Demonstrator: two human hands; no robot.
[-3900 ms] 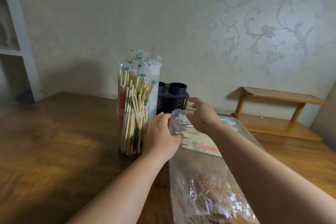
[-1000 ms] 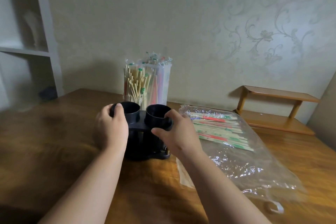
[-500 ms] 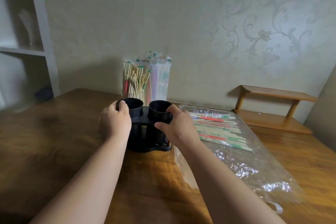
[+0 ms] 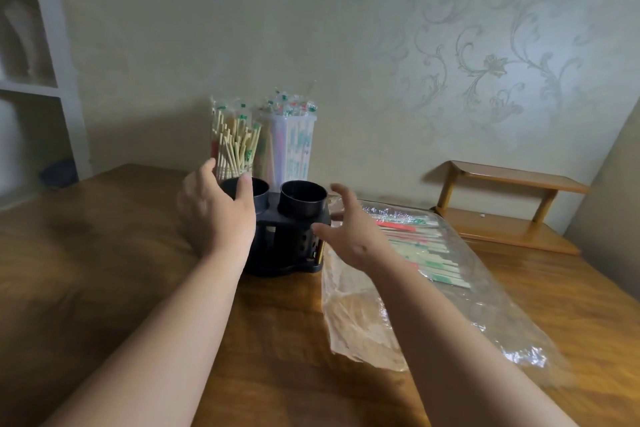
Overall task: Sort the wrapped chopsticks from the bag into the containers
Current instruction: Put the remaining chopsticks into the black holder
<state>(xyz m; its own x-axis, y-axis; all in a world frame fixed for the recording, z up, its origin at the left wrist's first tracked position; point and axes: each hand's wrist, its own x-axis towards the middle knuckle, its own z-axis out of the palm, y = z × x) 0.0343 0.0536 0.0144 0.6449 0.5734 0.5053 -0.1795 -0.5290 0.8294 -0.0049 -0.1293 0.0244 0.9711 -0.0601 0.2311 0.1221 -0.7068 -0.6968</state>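
A black double-cup holder (image 4: 294,218) stands on the wooden table (image 4: 104,270), both cups empty. My left hand (image 4: 214,211) hovers at its left cup with fingers spread, thumb near the rim. Just to the holder's right, my right hand (image 4: 349,232) is open with spread fingers and holds nothing. A clear plastic bag (image 4: 450,305) lies flat to the right, with several wrapped chopsticks (image 4: 419,246) inside, in red and green wrappers.
Behind the holder, a clear jar (image 4: 232,146) and a translucent white container (image 4: 294,146) are packed with wrapped chopsticks. A small wooden two-tier shelf (image 4: 505,208) sits at the back right against the wall. A white shelving unit (image 4: 52,62) stands at the left.
Both hands let go of the black holder, which now stands a little farther back; the fingers have spread and the right hand has drifted right, over the bag's edge.
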